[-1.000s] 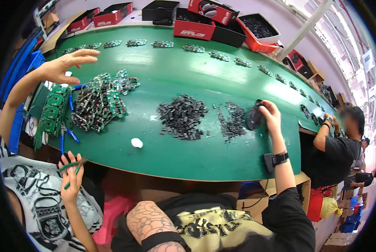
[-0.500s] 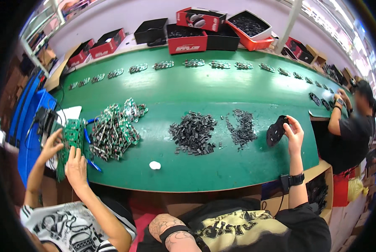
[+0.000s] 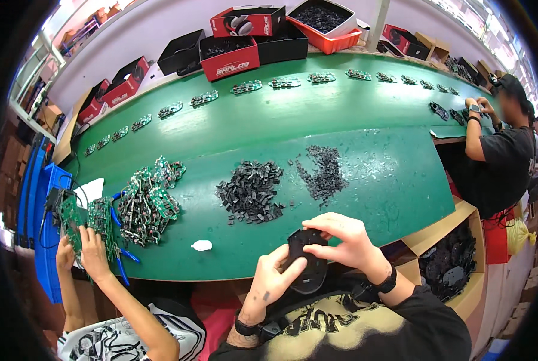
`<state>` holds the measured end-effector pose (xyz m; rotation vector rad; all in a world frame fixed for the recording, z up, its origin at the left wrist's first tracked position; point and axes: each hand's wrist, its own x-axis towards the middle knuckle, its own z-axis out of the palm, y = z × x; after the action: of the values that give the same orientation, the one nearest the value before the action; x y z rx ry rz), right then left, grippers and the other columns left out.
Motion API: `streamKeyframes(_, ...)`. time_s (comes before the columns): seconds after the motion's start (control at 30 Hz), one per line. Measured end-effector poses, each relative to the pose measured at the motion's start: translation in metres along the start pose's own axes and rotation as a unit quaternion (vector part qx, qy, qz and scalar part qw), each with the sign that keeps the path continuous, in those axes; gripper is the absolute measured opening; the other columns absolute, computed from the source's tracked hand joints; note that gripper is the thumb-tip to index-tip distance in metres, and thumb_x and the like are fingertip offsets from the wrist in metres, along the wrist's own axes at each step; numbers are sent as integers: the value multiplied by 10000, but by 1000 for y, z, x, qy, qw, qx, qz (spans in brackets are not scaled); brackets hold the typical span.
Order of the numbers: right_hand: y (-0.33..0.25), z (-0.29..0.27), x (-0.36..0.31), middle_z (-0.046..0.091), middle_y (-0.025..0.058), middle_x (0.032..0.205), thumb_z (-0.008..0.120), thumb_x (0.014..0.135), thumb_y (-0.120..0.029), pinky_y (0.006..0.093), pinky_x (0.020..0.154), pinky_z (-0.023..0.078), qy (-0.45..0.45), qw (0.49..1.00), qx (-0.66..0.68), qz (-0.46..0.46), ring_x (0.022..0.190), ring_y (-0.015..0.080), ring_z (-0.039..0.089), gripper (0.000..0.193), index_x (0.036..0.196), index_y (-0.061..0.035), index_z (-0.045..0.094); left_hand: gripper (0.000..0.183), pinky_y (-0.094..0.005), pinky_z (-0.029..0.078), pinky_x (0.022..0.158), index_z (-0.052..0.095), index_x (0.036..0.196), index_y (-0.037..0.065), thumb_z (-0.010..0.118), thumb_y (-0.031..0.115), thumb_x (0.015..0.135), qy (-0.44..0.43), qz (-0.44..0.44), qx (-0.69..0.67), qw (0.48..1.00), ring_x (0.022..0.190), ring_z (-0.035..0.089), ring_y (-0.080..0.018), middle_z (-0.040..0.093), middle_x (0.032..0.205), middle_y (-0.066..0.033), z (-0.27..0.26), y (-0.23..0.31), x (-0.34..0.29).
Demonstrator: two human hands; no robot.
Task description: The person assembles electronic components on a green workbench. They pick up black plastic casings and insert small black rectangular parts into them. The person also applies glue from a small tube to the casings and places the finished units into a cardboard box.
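Note:
A curved black plastic shell (image 3: 309,278), with holes in it, is held at the table's near edge in front of my chest. My left hand (image 3: 270,281) grips it from the left, the thumb pressed on its face. My right hand (image 3: 348,242) is closed on its upper right part, with thumb and forefinger bent over the top edge. Whether a small part sits between the right fingertips is hidden. Beyond my hands, on the green table (image 3: 389,198), lie a heap of small black rectangular pieces (image 3: 251,191) and a pile of tinier black parts (image 3: 324,174).
At left, a co-worker's hands (image 3: 91,256) hold green circuit boards beside a board heap (image 3: 145,207) and blue-handled pliers (image 3: 123,265). A white lump (image 3: 202,245) lies nearby. Boards line the far strip before red and black boxes (image 3: 230,57). A carton of black shells (image 3: 452,265) stands at right.
My right hand has brought the shell from the right side of the table in toward my chest. My left hand has come up and taken hold of it. The view has shifted.

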<state>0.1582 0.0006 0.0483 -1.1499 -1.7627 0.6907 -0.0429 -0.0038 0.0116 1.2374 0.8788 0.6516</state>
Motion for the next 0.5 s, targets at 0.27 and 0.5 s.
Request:
streamKeyframes(0.27, 53, -21, 12, 611, 55, 827, 733, 747, -113, 293, 626, 480, 35, 983, -135, 118, 681, 177, 587, 162, 903, -73, 717, 296, -280, 444, 895, 481, 1192, -55, 499, 34, 910, 228, 151, -160, 948, 1004, 555, -150, 574, 1118, -93, -8, -10, 19)
streamKeyframes(0.5, 69, -8, 10, 588, 53, 798, 732, 729, -87, 284, 614, 460, 10, 984, -110, 137, 657, 158, 557, 139, 861, -53, 705, 254, -260, 468, 830, 462, 1171, -52, 475, 22, 928, 247, 201, -111, 941, 919, 564, -123, 574, 1072, -92, -2, -13, 24)
